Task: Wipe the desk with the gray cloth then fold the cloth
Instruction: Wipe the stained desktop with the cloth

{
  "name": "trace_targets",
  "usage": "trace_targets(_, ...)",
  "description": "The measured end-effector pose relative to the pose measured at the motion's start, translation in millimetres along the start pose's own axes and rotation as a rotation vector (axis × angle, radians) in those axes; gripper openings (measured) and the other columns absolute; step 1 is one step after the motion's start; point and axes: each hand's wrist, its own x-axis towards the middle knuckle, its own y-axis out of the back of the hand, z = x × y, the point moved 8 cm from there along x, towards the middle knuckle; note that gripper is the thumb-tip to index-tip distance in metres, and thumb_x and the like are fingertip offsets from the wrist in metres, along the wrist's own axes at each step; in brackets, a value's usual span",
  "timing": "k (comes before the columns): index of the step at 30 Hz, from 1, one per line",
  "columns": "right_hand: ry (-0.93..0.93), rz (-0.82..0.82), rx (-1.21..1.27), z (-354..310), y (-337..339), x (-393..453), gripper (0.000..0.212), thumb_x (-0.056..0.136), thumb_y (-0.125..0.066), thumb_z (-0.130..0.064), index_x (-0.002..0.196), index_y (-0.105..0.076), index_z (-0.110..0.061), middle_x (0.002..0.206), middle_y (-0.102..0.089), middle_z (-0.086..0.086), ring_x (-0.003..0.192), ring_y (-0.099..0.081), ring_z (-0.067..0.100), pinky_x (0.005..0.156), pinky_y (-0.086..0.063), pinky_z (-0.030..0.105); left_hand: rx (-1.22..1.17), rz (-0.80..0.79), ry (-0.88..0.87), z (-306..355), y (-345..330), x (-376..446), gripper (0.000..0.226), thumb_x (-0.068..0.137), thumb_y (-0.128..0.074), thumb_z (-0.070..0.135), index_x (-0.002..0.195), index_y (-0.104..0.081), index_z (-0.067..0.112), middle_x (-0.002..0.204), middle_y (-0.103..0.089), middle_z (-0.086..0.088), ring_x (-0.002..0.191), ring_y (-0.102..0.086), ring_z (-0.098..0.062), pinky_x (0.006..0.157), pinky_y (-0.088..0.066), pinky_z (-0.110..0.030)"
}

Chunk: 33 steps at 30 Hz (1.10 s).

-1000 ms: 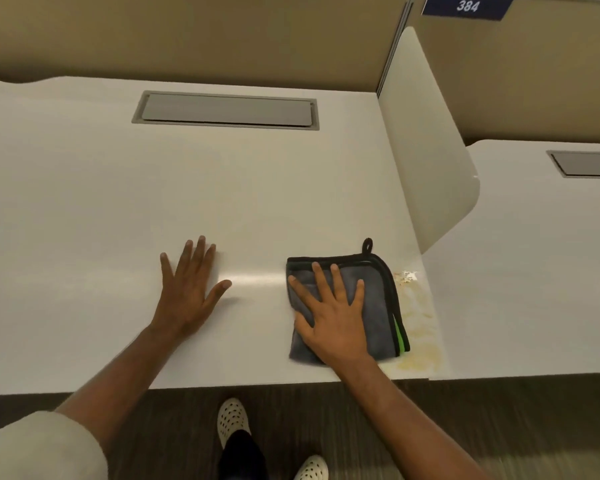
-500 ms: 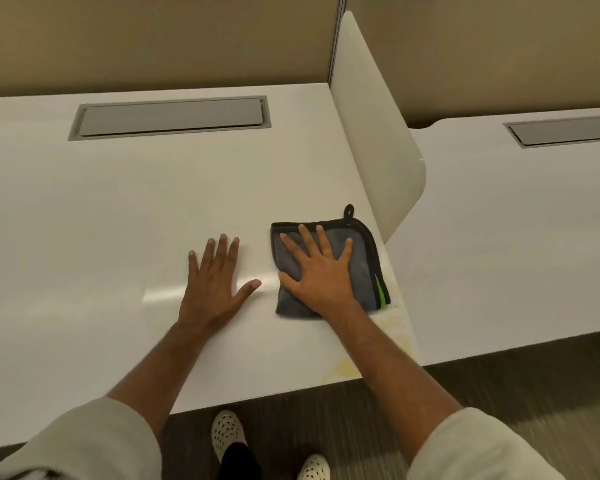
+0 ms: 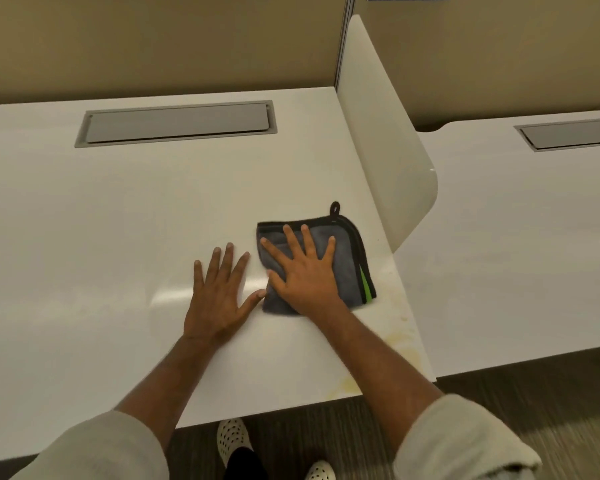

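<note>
Nearest, two white shoes [image 3: 232,441] with little holes are seen on the floor under the desk edge. Two arms in pale sleeves [image 3: 465,441] are stretched out over the desk [image 3: 118,237].

Two hands are laid flat on the white top. The left hand [image 3: 219,299] is pressed on the bare desk, with its fingers spread open and nothing held. The right hand [image 3: 305,271] is laid on top of the cloth [image 3: 349,268], fingers spread wide and flat, not curled around it. The left thumb tip is just beside the cloth's near left corner.

One cloth is seen. It is gray, folded into a square, with a black edge, a green strip on its right side and a small black loop at its far corner. It lies near the right edge of the desk. Faint yellow stains [image 3: 402,344] are seen on the desk nearer than the cloth.

Farther back, one white divider [image 3: 388,133] is stood along the desk's right edge. One gray hatch [image 3: 177,123] is set in the desk. A second desk [image 3: 516,237] with its own hatch is seen to the right.
</note>
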Motion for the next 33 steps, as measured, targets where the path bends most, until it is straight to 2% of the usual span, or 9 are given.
trace_targets(6, -0.092, 0.010, 0.005, 44, 5, 3, 0.066, 0.102, -0.026, -0.057, 0.161, 0.001, -0.046, 0.173, 0.003, -0.003, 0.159, 0.007, 0.028, 0.116, 0.003, 0.076, -0.008, -0.014, 0.012, -2, 2, -1, 0.088, 0.091, -0.001, 0.081, 0.163, -0.005, 0.031, 0.172, 0.007, 0.002, 0.159, 0.010, -0.020, 0.128, 0.003, -0.054)
trace_targets(11, -0.115, 0.045, -0.004, 63, 3, -57, 0.066, 0.101, -0.031, -0.057, 0.161, -0.006, -0.046, 0.173, 0.000, -0.003, 0.159, 0.001, 0.028, 0.117, 0.001, 0.074, 0.003, -0.013, 0.014, -3, 1, -2, 0.089, 0.090, 0.004, 0.081, 0.163, -0.003, 0.031, 0.172, 0.010, 0.003, 0.159, 0.012, -0.019, 0.128, 0.003, -0.054)
trace_targets(16, -0.050, 0.069, -0.016, 43, -13, -118, 0.071, 0.096, -0.036, -0.058, 0.160, -0.005, -0.048, 0.173, -0.003, -0.001, 0.159, -0.001, 0.031, 0.117, -0.001, 0.075, 0.005, -0.006, 0.019, -1, 1, -1, 0.090, 0.090, 0.003, 0.080, 0.163, -0.005, 0.029, 0.172, 0.009, 0.001, 0.159, 0.011, -0.020, 0.127, 0.003, -0.055)
trace_targets(22, 0.017, 0.028, -0.006, 12, -9, -68, 0.068, 0.096, -0.029, -0.061, 0.159, -0.005, -0.050, 0.173, -0.003, -0.002, 0.159, 0.002, 0.031, 0.116, 0.000, 0.076, -0.005, 0.003, 0.008, 1, 4, 1, 0.091, 0.090, 0.002, 0.080, 0.164, -0.008, 0.028, 0.173, 0.004, 0.000, 0.159, 0.006, -0.022, 0.127, 0.001, -0.055)
trace_targets(27, -0.031, -0.019, -0.008, 28, 6, 0, 0.067, 0.101, -0.027, -0.062, 0.160, -0.003, -0.047, 0.173, 0.002, -0.004, 0.159, 0.005, 0.027, 0.118, 0.000, 0.073, -0.031, 0.008, 0.007, -1, 4, -1, 0.090, 0.090, 0.005, 0.079, 0.163, -0.011, 0.029, 0.173, 0.002, 0.001, 0.160, 0.005, -0.020, 0.128, 0.002, -0.053)
trace_targets(33, -0.119, 0.031, -0.004, 71, 6, -41, 0.067, 0.102, -0.032, -0.057, 0.161, -0.005, -0.044, 0.173, 0.001, -0.004, 0.159, 0.003, 0.024, 0.121, 0.003, 0.067, -0.038, -0.010, 0.018, -1, 5, -2, 0.089, 0.090, 0.004, 0.078, 0.163, -0.009, 0.030, 0.172, 0.004, 0.003, 0.159, 0.007, -0.019, 0.128, 0.004, -0.053)
